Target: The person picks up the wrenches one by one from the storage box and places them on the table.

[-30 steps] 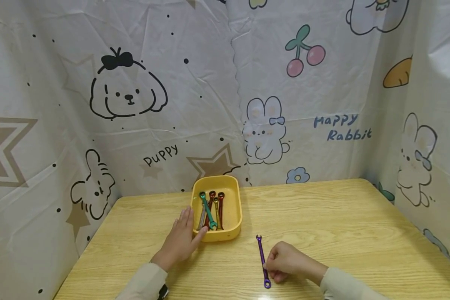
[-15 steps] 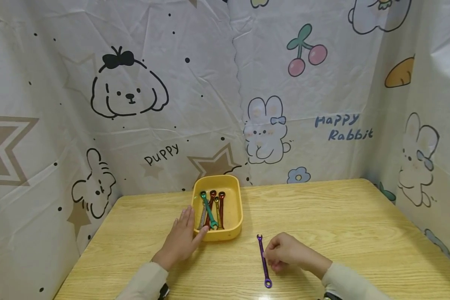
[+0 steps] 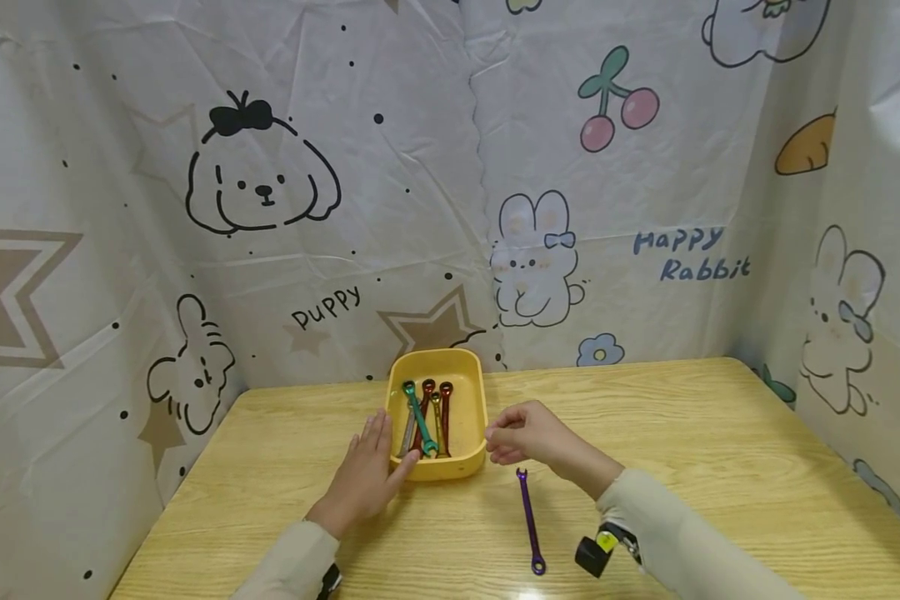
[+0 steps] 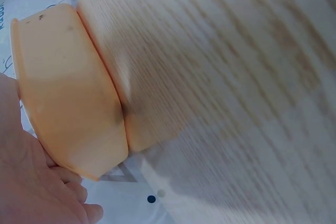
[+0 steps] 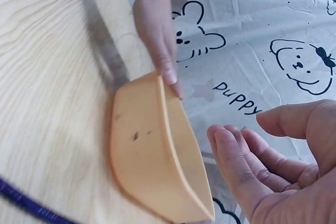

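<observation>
My left hand (image 3: 362, 479) rests along the near left corner of a yellow plastic bin (image 3: 467, 408), its fingers straight against the wall and rim. Inside the bin lie several combination wrenches: a green one (image 3: 420, 419) on top, with red, gold and silver ones beneath or beside it. My right hand (image 3: 528, 435) hovers at the bin's right side, holding nothing; in the right wrist view a gap shows between its thumb and loosely bent fingers. A purple combination wrench (image 3: 530, 521) lies on the table below the right hand. The left wrist view shows the bin's outer wall (image 4: 68, 87).
The light wood table (image 3: 682, 467) extends right of the bin and towards the front. A white printed cloth (image 3: 390, 167) hangs behind it and along both sides. A dark wrist device (image 3: 594, 554) hangs below the right sleeve, above the table.
My right hand has left the purple wrench's side and moved forward and left to the bin's right edge. The purple wrench stays on the table; the left hand keeps its place.
</observation>
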The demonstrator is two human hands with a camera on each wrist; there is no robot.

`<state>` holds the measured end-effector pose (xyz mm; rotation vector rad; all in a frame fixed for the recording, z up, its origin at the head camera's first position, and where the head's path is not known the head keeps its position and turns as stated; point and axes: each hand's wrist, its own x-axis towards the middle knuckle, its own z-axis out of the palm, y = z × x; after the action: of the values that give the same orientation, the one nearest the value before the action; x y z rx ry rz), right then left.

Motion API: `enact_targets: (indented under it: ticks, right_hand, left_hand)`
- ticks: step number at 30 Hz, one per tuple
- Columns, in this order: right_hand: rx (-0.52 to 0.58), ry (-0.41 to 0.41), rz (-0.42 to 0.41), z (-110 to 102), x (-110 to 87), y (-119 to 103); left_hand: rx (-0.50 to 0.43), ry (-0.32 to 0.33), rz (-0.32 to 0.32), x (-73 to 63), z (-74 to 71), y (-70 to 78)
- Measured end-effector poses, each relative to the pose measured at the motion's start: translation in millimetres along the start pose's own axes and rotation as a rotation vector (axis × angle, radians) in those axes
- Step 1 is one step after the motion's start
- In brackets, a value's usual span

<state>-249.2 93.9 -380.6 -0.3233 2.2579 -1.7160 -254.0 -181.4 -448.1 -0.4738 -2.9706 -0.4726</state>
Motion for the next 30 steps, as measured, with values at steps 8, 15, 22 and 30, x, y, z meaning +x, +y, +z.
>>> enact_targets:
  ticks: [8, 15, 22, 30]
  right_hand:
    - [0.065, 0.081, 0.004, 23, 39.2, -22]
    - [0.100, 0.178, 0.031, 39, 73.4, -19]
    - [0.126, 0.213, 0.068, 55, 95.4, -2]
    - [0.032, 0.278, 0.056, 77, 104.2, 15]
  left_hand:
    - [-0.008, 0.005, -0.010, 1.0, -2.0, 3.7]
    - [-0.004, 0.001, -0.005, 2.5, -2.0, 3.1]
    - [-0.006, 0.005, -0.001, 2.8, 2.3, 1.8]
    - [-0.011, 0.017, -0.015, 1.3, 2.9, 0.1]
